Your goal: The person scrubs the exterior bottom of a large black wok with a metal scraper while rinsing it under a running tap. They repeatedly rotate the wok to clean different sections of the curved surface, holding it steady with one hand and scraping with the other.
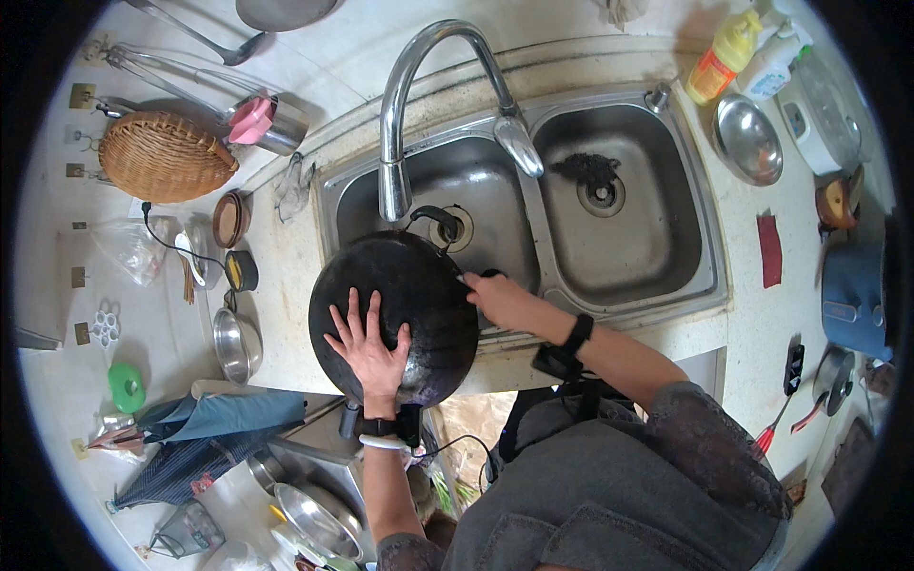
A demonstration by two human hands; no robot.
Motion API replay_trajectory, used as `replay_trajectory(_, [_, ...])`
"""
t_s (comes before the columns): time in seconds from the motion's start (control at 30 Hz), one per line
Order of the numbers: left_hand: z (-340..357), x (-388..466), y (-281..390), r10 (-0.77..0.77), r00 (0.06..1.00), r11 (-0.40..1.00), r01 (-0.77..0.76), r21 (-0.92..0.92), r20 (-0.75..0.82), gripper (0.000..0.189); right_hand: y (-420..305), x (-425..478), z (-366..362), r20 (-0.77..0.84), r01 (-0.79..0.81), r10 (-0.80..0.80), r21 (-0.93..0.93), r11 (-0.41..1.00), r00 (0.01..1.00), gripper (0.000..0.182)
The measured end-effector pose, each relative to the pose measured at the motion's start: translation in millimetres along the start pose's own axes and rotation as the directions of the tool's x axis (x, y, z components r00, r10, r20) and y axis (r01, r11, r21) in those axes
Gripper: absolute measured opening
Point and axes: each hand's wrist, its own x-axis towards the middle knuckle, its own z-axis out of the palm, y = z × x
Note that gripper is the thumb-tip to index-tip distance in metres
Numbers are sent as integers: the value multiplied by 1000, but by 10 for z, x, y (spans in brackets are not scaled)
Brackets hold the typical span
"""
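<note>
A black wok (400,314) lies bottom-up over the front of the left sink basin (493,214) and the counter edge. My left hand (371,350) presses flat on its underside, fingers spread. A loop handle (435,214) juts from the wok's far rim above the drain. At the wok's right edge, my right hand (496,296) is closed around a small tool, mostly hidden by the fingers; a pale bit (460,278) shows by the thumb. Greyish worn patches mark the wok near my left wrist.
The chrome faucet (394,143) arches over the left basin. Dark mesh-like scrap (587,170) lies by the drain in the right basin (621,257). Metal bowls (747,139) (238,346) stand on both sides. A wicker basket (164,157) hangs at left; a yellow bottle (725,57) stands back right.
</note>
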Motion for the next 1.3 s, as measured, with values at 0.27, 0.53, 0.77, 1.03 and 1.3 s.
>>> replay_trajectory(0.27, [-3,13,13,10,1000,1000,-10,-9,-7,64,2,99,-57,-10,-53,53,1,999,999,26])
replay_trajectory(0.53, [-5,6,6,4,1000,1000,-4,-9,-18,64,-3,75,-8,21,-95,96,-12,995,995,30])
replay_trajectory(0.77, [11,0,-3,-2,1000,999,1,-32,-25,64,-104,31,-14,-4,-82,82,-73,994,997,28])
replay_trajectory(1.03, [4,-6,-9,-3,1000,1000,3,-11,-9,64,-282,72,-231,107,-255,248,60,965,963,27])
replay_trajectory(1.3, [5,-5,-12,0,1000,1000,0,-3,-9,63,-217,188,-364,241,-344,316,85,935,918,31])
